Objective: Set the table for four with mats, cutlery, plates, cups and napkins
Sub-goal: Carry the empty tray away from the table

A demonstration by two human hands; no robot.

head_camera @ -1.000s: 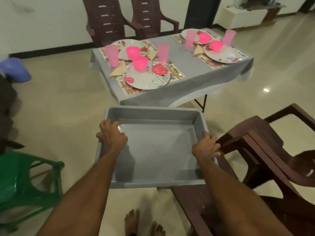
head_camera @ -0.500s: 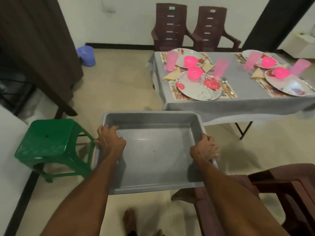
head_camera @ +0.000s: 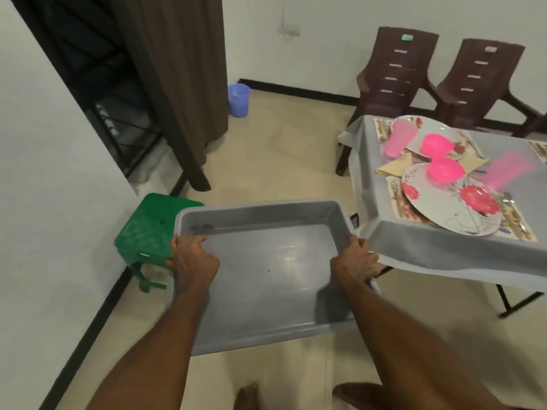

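Note:
I carry an empty grey plastic tray (head_camera: 266, 214) in front of me above the floor. My left hand (head_camera: 192, 258) grips its left rim and my right hand (head_camera: 355, 260) grips its right rim. To the right stands the table under a grey cloth (head_camera: 444, 250). On it lie flowered plates (head_camera: 453, 208), pink bowls (head_camera: 446, 170), pink cups (head_camera: 399, 137), folded tan napkins (head_camera: 393, 167), patterned mats (head_camera: 521, 229) and a fork (head_camera: 395, 187).
A green plastic stool (head_camera: 148, 229) stands by the left wall, partly behind the tray's left corner. Two brown plastic chairs (head_camera: 396, 72) stand behind the table. A blue bucket (head_camera: 238, 99) sits by the far wall beside a brown curtain (head_camera: 177, 84).
The view has swung left with the tray in both hands. The table has slid to the right edge, the green stool now sits just behind the tray, and the near brown chair is out of view.

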